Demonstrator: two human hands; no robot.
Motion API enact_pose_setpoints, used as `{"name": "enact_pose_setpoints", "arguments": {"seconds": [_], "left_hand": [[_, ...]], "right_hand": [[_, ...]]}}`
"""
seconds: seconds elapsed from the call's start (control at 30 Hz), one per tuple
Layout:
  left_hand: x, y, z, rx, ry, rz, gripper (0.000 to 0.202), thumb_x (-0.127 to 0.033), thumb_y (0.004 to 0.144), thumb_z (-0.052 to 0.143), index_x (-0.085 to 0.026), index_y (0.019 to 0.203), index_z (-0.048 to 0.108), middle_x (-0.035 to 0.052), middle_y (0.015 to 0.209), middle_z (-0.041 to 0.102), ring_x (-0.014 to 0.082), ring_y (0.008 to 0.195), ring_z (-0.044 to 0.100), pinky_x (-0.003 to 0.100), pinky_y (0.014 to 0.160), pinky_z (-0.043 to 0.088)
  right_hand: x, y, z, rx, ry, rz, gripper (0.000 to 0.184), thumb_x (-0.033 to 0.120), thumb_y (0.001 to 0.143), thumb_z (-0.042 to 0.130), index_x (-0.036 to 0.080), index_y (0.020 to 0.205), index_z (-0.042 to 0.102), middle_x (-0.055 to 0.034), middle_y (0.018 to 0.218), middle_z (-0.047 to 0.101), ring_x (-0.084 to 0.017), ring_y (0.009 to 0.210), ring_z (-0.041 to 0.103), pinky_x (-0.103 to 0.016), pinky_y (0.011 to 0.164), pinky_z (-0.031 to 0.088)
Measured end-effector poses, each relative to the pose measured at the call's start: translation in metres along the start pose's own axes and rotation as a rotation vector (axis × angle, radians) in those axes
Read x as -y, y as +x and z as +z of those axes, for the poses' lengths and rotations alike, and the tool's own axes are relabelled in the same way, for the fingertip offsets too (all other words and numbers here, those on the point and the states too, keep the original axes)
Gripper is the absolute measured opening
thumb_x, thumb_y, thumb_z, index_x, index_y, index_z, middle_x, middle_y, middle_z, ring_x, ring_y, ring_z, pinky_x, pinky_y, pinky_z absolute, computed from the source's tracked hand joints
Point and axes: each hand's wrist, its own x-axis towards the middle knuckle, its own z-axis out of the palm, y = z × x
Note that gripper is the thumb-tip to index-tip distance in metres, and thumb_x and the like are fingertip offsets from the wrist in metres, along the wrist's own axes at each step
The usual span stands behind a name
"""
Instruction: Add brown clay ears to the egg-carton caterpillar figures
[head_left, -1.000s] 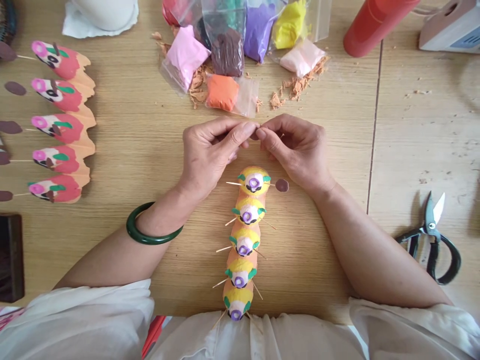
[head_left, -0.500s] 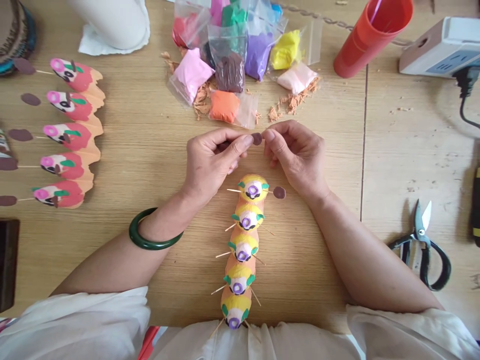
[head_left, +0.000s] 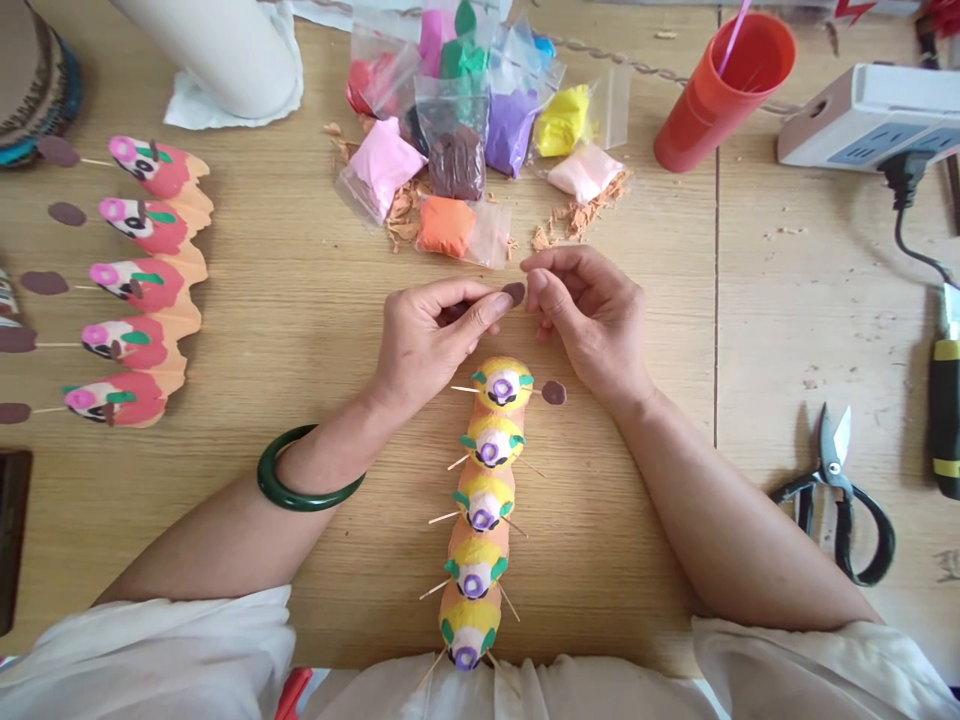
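My left hand (head_left: 442,330) pinches a small flat piece of brown clay (head_left: 514,293) between thumb and forefinger; more brown clay shows partly under its curled fingers. Just right of that piece, my right hand (head_left: 589,315) has its thumb and forefinger slightly apart, with nothing visible between them. Below both hands lies a strip of egg carton (head_left: 482,475) with several bumps decorated in yellow, white, green and purple clay. Toothpicks stick out of its sides. On the toothpick at the top right sits a brown clay disc (head_left: 553,392).
At left, a red-and-white clay carton strip (head_left: 154,285) bears toothpicks tipped with brown discs. Bags of coloured clay (head_left: 457,165) lie at the back. A red cup (head_left: 724,90), power strip (head_left: 862,115) and scissors (head_left: 836,490) are on the right.
My right thumb and forefinger have come away from the brown clay piece, which stays in my left hand. The camera view has shifted slightly.
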Motion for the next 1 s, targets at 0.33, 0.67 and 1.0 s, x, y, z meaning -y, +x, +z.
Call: {"name": "enact_pose_setpoints", "arguments": {"seconds": [0.33, 0.67, 1.0], "left_hand": [[-0.0022, -0.0008, -0.0019, 0.035, -0.028, -0.012, 0.038, -0.046, 0.095, 0.072, -0.021, 0.067, 0.072, -0.0031, 0.053, 0.055, 0.0074, 0.043, 0.044, 0.024, 0.043, 0.035], [0.0017, 0.0016, 0.0007, -0.017, -0.038, -0.037, 0.01, -0.032, 0.085, 0.082, -0.023, 0.082, 0.081, -0.0053, 0.055, 0.057, 0.0067, 0.042, 0.042, 0.024, 0.039, 0.032], [0.0031, 0.0005, -0.0011, -0.009, -0.047, -0.037, 0.018, -0.041, 0.087, 0.081, -0.024, 0.082, 0.079, -0.0043, 0.056, 0.057, 0.0075, 0.044, 0.044, 0.024, 0.04, 0.033]], "right_hand": [[-0.0018, 0.0014, 0.0003, 0.02, -0.012, -0.015, 0.044, 0.063, 0.089, 0.074, 0.021, 0.08, 0.065, 0.0014, 0.073, 0.06, -0.01, 0.064, 0.052, -0.024, 0.055, 0.047], [-0.0007, 0.0009, 0.0002, 0.018, -0.026, -0.017, 0.043, 0.063, 0.092, 0.071, 0.021, 0.082, 0.069, 0.0014, 0.074, 0.06, -0.01, 0.064, 0.053, -0.024, 0.054, 0.047], [-0.0022, 0.0018, 0.0007, 0.025, -0.005, -0.02, 0.043, 0.064, 0.088, 0.074, 0.021, 0.083, 0.068, 0.0007, 0.075, 0.063, -0.011, 0.065, 0.055, -0.025, 0.055, 0.05]]}}
